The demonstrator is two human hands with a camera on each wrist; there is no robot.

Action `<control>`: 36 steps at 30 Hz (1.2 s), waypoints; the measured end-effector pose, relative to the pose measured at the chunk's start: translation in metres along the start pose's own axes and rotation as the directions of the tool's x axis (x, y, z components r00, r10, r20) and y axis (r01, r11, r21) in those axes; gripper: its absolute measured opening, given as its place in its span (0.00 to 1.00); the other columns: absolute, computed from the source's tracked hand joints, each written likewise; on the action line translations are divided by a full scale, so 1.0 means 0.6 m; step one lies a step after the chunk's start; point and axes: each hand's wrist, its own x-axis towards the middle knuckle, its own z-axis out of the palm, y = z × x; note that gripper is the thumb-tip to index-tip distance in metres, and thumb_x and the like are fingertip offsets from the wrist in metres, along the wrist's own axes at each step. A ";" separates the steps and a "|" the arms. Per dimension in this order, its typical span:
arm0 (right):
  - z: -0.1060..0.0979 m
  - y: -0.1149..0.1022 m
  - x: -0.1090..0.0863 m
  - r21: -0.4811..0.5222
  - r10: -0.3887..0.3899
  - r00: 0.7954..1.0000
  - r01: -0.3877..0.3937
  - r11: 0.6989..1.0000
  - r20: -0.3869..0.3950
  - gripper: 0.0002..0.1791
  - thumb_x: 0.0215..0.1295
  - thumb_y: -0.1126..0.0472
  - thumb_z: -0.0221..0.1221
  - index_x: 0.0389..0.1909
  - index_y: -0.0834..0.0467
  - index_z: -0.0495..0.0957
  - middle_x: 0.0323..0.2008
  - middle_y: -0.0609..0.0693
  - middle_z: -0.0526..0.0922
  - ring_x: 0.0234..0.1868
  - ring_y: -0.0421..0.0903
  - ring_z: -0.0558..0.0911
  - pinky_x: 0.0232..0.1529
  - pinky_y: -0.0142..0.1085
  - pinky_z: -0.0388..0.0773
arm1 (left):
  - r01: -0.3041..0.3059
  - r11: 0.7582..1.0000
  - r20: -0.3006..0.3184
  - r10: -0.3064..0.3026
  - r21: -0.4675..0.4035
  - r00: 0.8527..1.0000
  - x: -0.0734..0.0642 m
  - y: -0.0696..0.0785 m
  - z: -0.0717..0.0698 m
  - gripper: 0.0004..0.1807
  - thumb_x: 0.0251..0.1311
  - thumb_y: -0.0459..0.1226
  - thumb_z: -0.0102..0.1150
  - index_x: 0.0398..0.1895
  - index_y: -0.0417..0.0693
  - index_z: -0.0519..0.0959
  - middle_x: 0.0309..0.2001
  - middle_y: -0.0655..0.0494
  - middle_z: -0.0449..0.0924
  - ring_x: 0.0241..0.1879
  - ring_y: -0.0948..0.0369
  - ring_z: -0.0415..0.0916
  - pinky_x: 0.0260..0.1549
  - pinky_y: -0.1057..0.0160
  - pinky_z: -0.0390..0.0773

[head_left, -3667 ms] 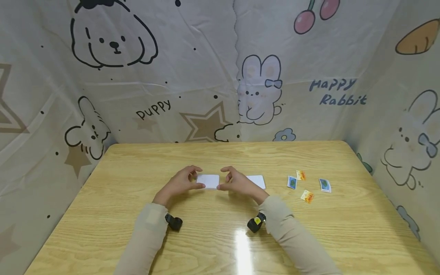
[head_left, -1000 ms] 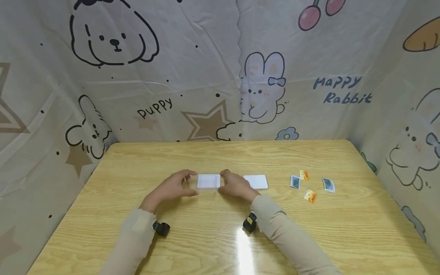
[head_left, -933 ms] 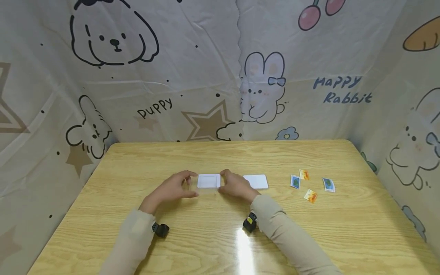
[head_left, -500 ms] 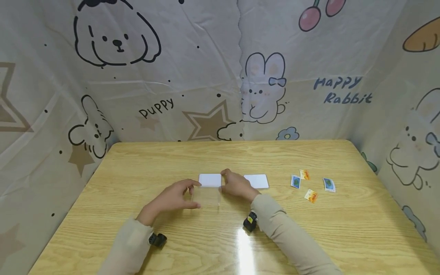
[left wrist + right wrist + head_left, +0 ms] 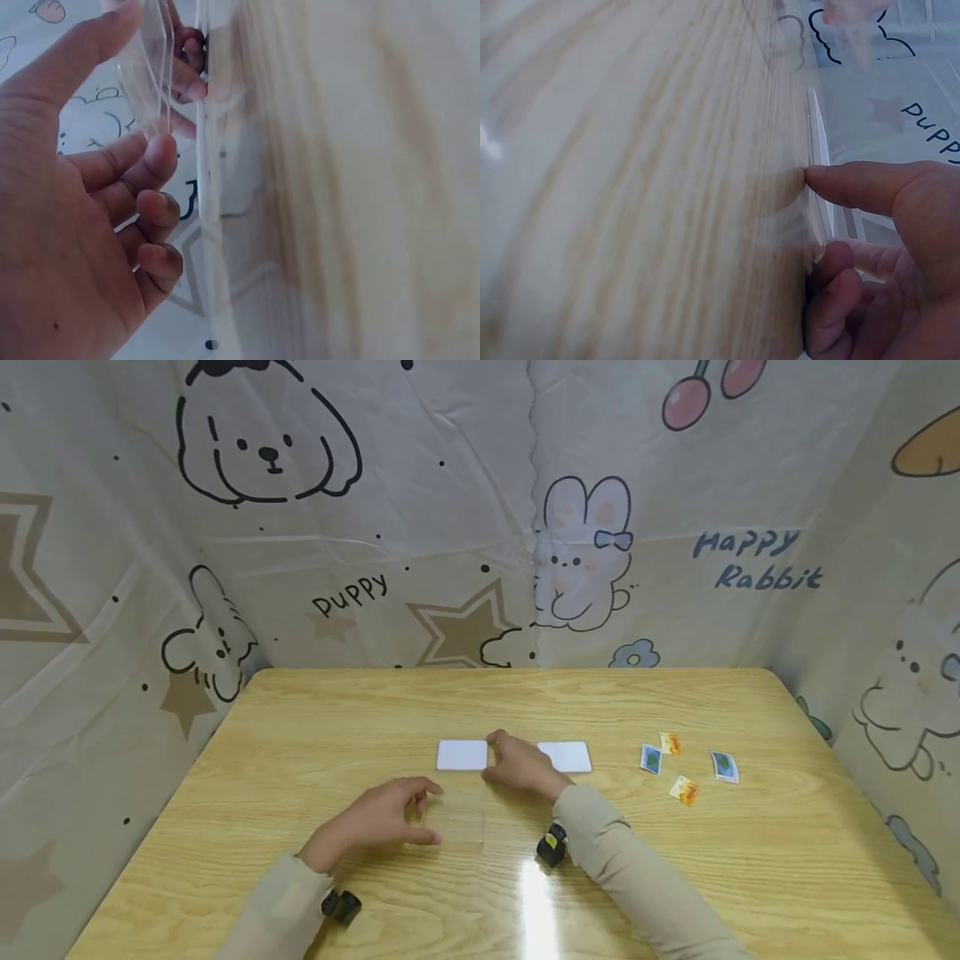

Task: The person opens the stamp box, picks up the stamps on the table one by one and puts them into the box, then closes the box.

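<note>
On the left, the left hand reaches forward and inward with thumb and fingers apart, grasping a thin clear plastic cover by its left side. The cover is over the table, in front of a flat white card. At that card's right end, the right hand grips the short edge, thumb on the near corner, fingers at the far one. Just right lies a second white card, its left end hidden by the right hand. Farther right are four small picture cards, two blue and two orange, scattered on the table. A cartoon-printed cloth hangs behind.
</note>
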 end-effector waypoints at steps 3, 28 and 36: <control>-0.001 0.001 0.000 0.003 0.001 1.000 -0.001 1.000 -0.001 0.34 0.59 0.52 0.65 0.65 0.57 0.67 0.30 0.47 0.77 0.31 0.44 0.75 0.32 0.39 0.73 | -0.008 1.000 0.027 0.007 0.023 1.000 -0.003 0.003 0.004 0.34 0.49 0.55 0.70 0.56 0.47 0.75 0.32 0.63 0.72 0.26 0.69 0.63 0.27 0.69 0.66; 0.001 0.002 0.000 -0.019 -0.016 1.000 0.015 1.000 -0.019 0.33 0.60 0.51 0.64 0.65 0.56 0.67 0.35 0.50 0.80 0.38 0.48 0.78 0.43 0.48 0.77 | 0.012 0.989 0.050 -0.020 0.148 0.999 -0.007 0.016 0.021 0.38 0.42 0.62 0.71 0.54 0.54 0.75 0.26 0.67 0.69 0.21 0.72 0.60 0.21 0.71 0.61; 0.003 0.002 -0.004 -0.001 -0.011 1.000 0.011 1.000 -0.008 0.35 0.60 0.52 0.64 0.66 0.58 0.65 0.31 0.50 0.78 0.35 0.47 0.77 0.40 0.46 0.77 | 0.066 0.997 0.098 -0.069 0.031 0.993 -0.005 0.018 0.014 0.35 0.48 0.59 0.69 0.55 0.51 0.75 0.29 0.65 0.71 0.24 0.69 0.64 0.24 0.69 0.63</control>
